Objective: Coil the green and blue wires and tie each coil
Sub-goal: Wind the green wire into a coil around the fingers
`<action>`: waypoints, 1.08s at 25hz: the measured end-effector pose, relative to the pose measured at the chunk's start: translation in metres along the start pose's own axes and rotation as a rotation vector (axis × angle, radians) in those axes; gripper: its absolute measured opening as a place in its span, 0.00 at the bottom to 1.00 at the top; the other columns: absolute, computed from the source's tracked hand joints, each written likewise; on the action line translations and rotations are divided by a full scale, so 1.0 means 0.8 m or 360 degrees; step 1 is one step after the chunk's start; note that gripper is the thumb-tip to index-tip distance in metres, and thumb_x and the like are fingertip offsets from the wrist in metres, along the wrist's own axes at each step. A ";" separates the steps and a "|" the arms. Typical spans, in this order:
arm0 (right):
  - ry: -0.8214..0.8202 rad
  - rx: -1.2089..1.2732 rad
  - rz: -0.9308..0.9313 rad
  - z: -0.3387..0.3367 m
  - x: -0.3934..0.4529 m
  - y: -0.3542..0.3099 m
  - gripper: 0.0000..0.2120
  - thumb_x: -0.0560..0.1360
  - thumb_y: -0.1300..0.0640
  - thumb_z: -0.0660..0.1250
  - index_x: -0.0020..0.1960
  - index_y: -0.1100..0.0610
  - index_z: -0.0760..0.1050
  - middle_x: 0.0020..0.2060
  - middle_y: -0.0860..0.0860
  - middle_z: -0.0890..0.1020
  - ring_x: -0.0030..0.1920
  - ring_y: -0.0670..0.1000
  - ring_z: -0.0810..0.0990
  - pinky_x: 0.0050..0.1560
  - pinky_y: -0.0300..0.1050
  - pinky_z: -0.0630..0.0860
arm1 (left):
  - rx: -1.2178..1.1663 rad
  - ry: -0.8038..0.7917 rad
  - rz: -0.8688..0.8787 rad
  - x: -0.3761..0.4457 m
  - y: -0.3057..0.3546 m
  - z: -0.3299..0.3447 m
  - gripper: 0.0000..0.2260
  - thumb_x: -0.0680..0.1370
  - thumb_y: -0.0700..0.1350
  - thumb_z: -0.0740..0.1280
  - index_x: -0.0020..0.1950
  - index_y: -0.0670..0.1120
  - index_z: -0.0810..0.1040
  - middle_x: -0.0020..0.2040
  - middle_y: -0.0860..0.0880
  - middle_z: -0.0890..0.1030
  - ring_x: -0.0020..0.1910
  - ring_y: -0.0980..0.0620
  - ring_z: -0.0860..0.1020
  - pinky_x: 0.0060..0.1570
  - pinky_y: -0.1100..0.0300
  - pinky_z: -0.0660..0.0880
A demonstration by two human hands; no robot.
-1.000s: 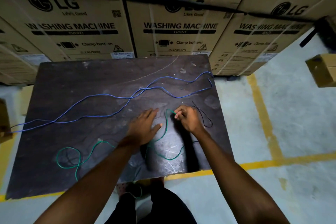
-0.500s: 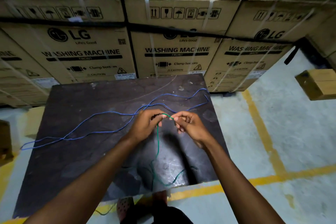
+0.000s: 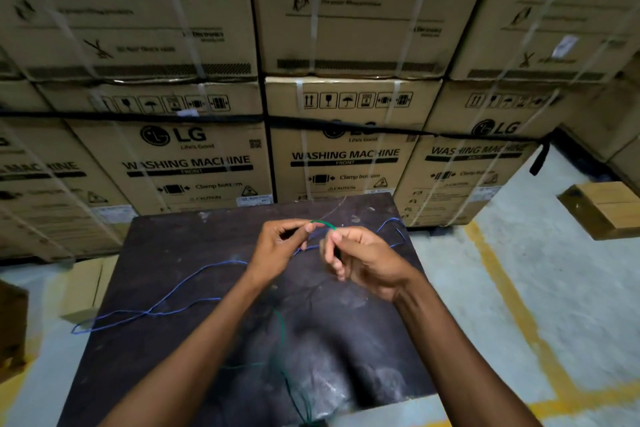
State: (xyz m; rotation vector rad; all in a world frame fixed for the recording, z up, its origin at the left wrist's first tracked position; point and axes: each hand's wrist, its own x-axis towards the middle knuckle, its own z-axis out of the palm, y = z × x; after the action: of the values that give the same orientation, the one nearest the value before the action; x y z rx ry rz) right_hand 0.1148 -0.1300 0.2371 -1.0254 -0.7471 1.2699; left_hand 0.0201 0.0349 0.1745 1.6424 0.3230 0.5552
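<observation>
Pinching the green wire (image 3: 323, 224) between thumb and fingertip, the left hand (image 3: 280, 248) and the right hand (image 3: 360, 262) hold it raised above the table (image 3: 166, 253), close together but not touching, with a short green arc bridging the gap between them. From the left hand side the green wire seems to drop behind the forearm — the view there is dim and blurred — and shows again lower down as a thin strand running toward the near edge of the table, where it trails off over the front. The right hand's other fingers are curled under, and whether they also grip more of the wire I cannot tell. The blue wire (image 3: 180, 291) lies loose and uncoiled on the table, apart from both hands: one stretch passes beneath and behind them, looping near the far right corner, and the rest runs as a doubled line to the left, its end bend hanging just off the left edge. Behind the table stand stacked boxes (image 3: 194, 163) printed with washing machine labels — another small box (image 3: 606, 210) sits at the right above the floor (image 3: 519, 288) with its yellow line.
</observation>
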 end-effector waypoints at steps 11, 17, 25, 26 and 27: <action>0.0186 -0.0429 -0.0813 0.028 0.058 -0.090 0.19 0.86 0.60 0.53 0.70 0.68 0.73 0.71 0.61 0.75 0.75 0.58 0.71 0.77 0.58 0.64 | 0.0282 -0.0068 0.0150 -0.040 0.088 -0.018 0.08 0.81 0.39 0.69 0.48 0.44 0.88 0.28 0.60 0.78 0.30 0.66 0.72 0.33 0.66 0.67; 0.0108 -0.1480 -0.0588 0.033 0.054 -0.087 0.12 0.84 0.60 0.61 0.58 0.58 0.83 0.49 0.54 0.88 0.51 0.47 0.84 0.53 0.53 0.81 | 0.0647 0.0013 0.0494 -0.026 0.153 -0.064 0.10 0.76 0.54 0.70 0.41 0.52 0.86 0.29 0.52 0.79 0.29 0.61 0.68 0.29 0.56 0.65; -0.0461 -0.0800 -0.0204 0.050 0.044 -0.094 0.19 0.87 0.60 0.51 0.61 0.70 0.78 0.49 0.63 0.85 0.47 0.57 0.85 0.51 0.47 0.81 | 0.0539 -0.0177 0.0491 0.035 0.211 -0.104 0.05 0.72 0.48 0.78 0.40 0.48 0.87 0.36 0.48 0.86 0.36 0.57 0.78 0.36 0.61 0.73; -0.0481 -0.0664 -0.0213 0.058 0.043 -0.096 0.19 0.86 0.59 0.53 0.60 0.68 0.78 0.47 0.61 0.86 0.46 0.56 0.85 0.50 0.45 0.81 | 0.0417 -0.0180 0.0471 0.039 0.212 -0.100 0.04 0.72 0.45 0.78 0.40 0.46 0.87 0.36 0.47 0.86 0.36 0.58 0.78 0.38 0.64 0.73; -0.0485 -0.0503 -0.0233 0.067 0.042 -0.099 0.18 0.85 0.56 0.55 0.59 0.67 0.80 0.46 0.59 0.86 0.46 0.55 0.86 0.49 0.44 0.82 | 0.0285 -0.0141 0.0451 0.042 0.211 -0.096 0.03 0.72 0.42 0.78 0.39 0.47 0.86 0.35 0.49 0.86 0.36 0.60 0.79 0.38 0.67 0.74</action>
State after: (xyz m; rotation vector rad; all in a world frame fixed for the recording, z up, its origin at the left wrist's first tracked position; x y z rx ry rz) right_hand 0.1044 -0.0860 0.3277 -1.0160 -1.2662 1.2178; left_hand -0.0102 0.0914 0.3515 1.8955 0.0752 0.6780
